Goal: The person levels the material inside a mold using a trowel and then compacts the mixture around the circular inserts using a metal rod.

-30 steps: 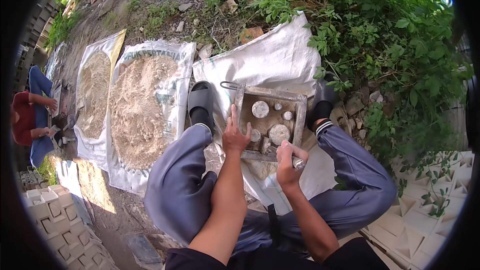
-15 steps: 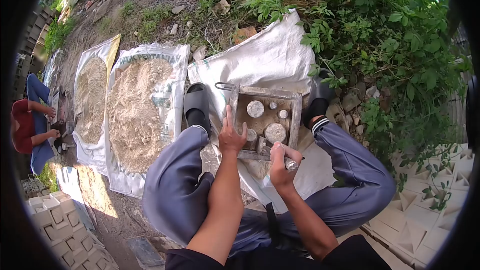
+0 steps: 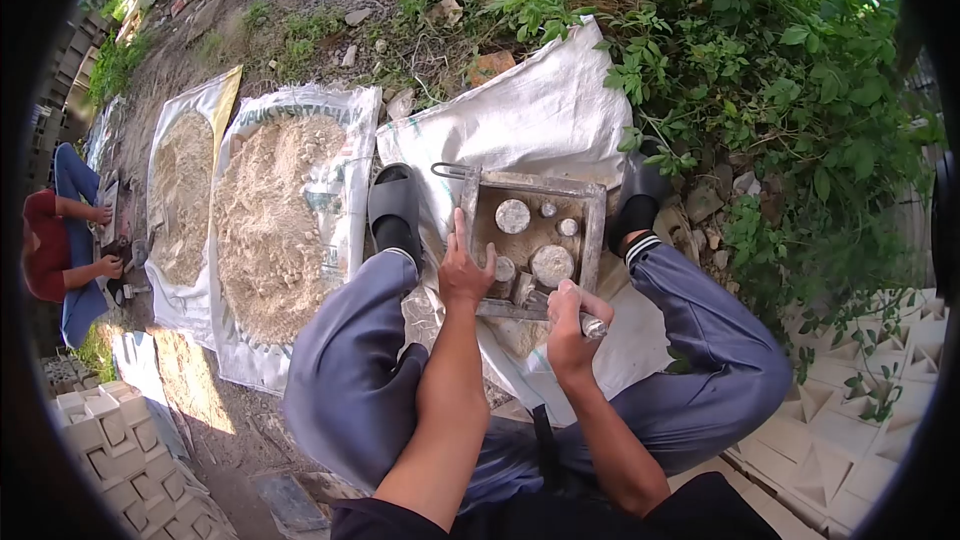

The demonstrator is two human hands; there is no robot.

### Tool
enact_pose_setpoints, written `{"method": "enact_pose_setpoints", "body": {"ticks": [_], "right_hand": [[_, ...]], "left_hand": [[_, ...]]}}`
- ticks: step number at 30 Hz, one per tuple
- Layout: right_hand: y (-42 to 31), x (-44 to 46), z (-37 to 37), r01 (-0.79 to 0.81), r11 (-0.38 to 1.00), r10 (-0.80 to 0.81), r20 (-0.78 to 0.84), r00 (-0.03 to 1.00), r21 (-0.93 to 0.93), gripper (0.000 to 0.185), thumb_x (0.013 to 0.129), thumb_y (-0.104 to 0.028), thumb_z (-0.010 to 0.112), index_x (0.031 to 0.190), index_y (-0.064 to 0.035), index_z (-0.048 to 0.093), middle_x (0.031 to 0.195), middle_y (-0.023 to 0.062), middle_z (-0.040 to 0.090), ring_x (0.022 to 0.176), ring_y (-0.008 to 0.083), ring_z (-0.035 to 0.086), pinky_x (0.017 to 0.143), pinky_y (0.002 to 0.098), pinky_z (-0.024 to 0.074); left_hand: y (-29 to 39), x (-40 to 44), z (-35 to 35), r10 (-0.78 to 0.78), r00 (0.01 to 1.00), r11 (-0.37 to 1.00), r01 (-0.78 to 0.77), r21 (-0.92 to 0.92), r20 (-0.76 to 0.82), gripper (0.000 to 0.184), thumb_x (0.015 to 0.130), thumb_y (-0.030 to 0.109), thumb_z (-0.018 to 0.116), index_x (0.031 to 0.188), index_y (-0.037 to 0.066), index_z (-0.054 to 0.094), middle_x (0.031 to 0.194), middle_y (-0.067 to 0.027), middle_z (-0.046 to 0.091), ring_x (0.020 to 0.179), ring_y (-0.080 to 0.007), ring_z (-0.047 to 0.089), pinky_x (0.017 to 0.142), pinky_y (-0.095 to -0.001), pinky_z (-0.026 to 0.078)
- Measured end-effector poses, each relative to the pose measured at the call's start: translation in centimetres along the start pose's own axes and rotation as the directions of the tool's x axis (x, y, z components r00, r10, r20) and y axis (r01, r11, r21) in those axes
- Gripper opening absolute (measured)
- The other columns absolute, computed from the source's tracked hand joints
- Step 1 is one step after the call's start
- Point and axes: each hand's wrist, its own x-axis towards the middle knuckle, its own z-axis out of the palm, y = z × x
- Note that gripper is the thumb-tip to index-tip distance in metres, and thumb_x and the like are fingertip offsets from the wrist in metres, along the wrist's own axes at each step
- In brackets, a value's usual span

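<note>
In the head view, a wooden frame [image 3: 540, 184] lies at the centre of the picture on a white woven sack [image 3: 530, 105], with sandy powder [image 3: 535, 238] inside it. Several round discs sit in the powder: a large disc [image 3: 513, 216] towards the frame's upper left, another [image 3: 552, 266] at its lower right, and smaller ones between and beside them.

The left hand [image 3: 466, 272] is at the frame's left side, index finger stretched along the bar and thumb spread apart from it. The right hand [image 3: 572, 325], at the frame's lower edge, is clamped round the handle of a hand tool [image 3: 594, 327]; its flat end reaches inside.

Left of centre, powder heaps cover two more sacks; at the far left edge sits another person [image 3: 48, 250].
</note>
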Motion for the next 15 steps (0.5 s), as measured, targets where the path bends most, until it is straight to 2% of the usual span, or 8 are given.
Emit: {"method": "enact_pose_setpoints", "body": {"ticks": [2, 3, 4, 5, 8, 10, 12, 15], "right_hand": [[-2.7, -1.1, -0.1, -0.079, 0.991, 0.080, -0.012, 0.997, 0.113, 0.040, 0.093, -0.012, 0.048, 0.055, -0.0051, 0.038, 0.055, -0.0053, 0.039, 0.049, 0.0024, 0.031, 0.045, 0.0237, 0.0203], [-1.3, -1.3, -0.1, 0.032, 0.997, -0.032, 0.003, 0.999, 0.077, 0.040, 0.093, -0.012, 0.047, 0.055, -0.0053, 0.037, 0.055, -0.0057, 0.038, 0.050, 0.0020, 0.031, 0.045, 0.0236, 0.0203], [0.3, -1.5, -0.1, 0.024, 0.997, -0.024, -0.005, 1.000, 0.071, 0.040, 0.093, -0.012, 0.047, 0.055, -0.0053, 0.037, 0.055, -0.0057, 0.038, 0.050, 0.0020, 0.031, 0.045, 0.0236, 0.0203], [1.8, -1.2, 0.2, 0.093, 0.994, -0.093, -0.001, 0.996, -0.058, 0.041, 0.093, -0.012, 0.047, 0.054, -0.0058, 0.035, 0.054, -0.0056, 0.036, 0.050, 0.0018, 0.030, 0.045, 0.0238, 0.0198], [-1.2, -0.4, 1.0, 0.060, 0.996, -0.060, 0.007, 0.998, -0.061, 0.043, 0.094, -0.012, 0.046, 0.054, -0.0051, 0.032, 0.052, -0.0057, 0.034, 0.049, 0.0023, 0.029, 0.046, 0.0247, 0.0198], [-2.5, -0.9, 0.4, -0.035, 0.997, 0.032, 0.045, 0.998, 0.072, 0.041, 0.094, -0.013, 0.045, 0.055, -0.0022, 0.037, 0.052, -0.0052, 0.038, 0.050, 0.0033, 0.032, 0.046, 0.0254, 0.0219], [0.2, -0.5, 0.7, 0.156, 0.984, -0.145, 0.111, 0.983, -0.090, 0.037, 0.089, -0.007, 0.049, 0.055, 0.0000, 0.037, 0.048, -0.0015, 0.034, 0.046, 0.0039, 0.032, 0.043, 0.0296, 0.0210], [-0.4, 0.0, 0.4, 0.154, 0.985, -0.139, 0.176, 0.975, -0.077, 0.035, 0.089, -0.006, 0.050, 0.056, 0.0003, 0.039, 0.047, 0.0005, 0.035, 0.045, 0.0047, 0.032, 0.043, 0.0300, 0.0215]], "left_hand": [[-0.4, 0.3, 0.2, 0.008, 1.000, 1.000, -0.007, 0.023, -0.012, 0.084, 0.083, 0.033, 0.061, 0.150, 0.017, 0.014, 0.116, -0.0194, 0.055, 0.094, -0.0389, 0.060, 0.078, -0.0453, 0.052], [-0.4, 0.3, 0.0, 0.012, 1.000, 1.000, -0.011, 0.022, -0.021, 0.084, 0.082, 0.033, 0.061, 0.150, 0.017, 0.014, 0.118, -0.0195, 0.055, 0.094, -0.0391, 0.061, 0.078, -0.0453, 0.052], [-0.1, -0.1, 0.0, 0.022, 0.999, 1.000, -0.022, 0.014, -0.024, 0.085, 0.082, 0.033, 0.061, 0.150, 0.017, 0.013, 0.120, -0.0196, 0.054, 0.095, -0.0392, 0.061, 0.077, -0.0454, 0.052], [-0.1, 0.0, 0.2, -0.001, 1.000, 1.000, 0.001, 0.028, -0.001, 0.085, 0.082, 0.033, 0.061, 0.150, 0.017, 0.013, 0.121, -0.0199, 0.054, 0.094, -0.0401, 0.061, 0.077, -0.0456, 0.052], [-0.2, 0.0, 0.3, 0.028, 0.999, 1.000, -0.029, -0.009, -0.039, 0.084, 0.083, 0.032, 0.061, 0.150, 0.017, 0.013, 0.121, -0.0198, 0.054, 0.095, -0.0400, 0.060, 0.079, -0.0455, 0.052], [-0.2, 0.1, -0.2, 0.011, 1.000, 1.000, -0.011, 0.014, -0.026, 0.084, 0.083, 0.032, 0.061, 0.150, 0.017, 0.013, 0.119, -0.0197, 0.055, 0.093, -0.0397, 0.061, 0.078, -0.0459, 0.052], [0.5, 0.1, -0.7, -0.069, 0.993, 0.998, 0.068, 0.013, 0.096, 0.084, 0.083, 0.033, 0.060, 0.150, 0.016, 0.013, 0.137, -0.0192, 0.046, 0.108, -0.0401, 0.057, 0.087, -0.0439, 0.051], [0.7, 0.2, -0.4, -0.077, 0.991, 0.997, 0.079, -0.011, 0.106, 0.083, 0.083, 0.033, 0.060, 0.150, 0.017, 0.013, 0.137, -0.0192, 0.046, 0.104, -0.0412, 0.059, 0.085, -0.0441, 0.051]]}}
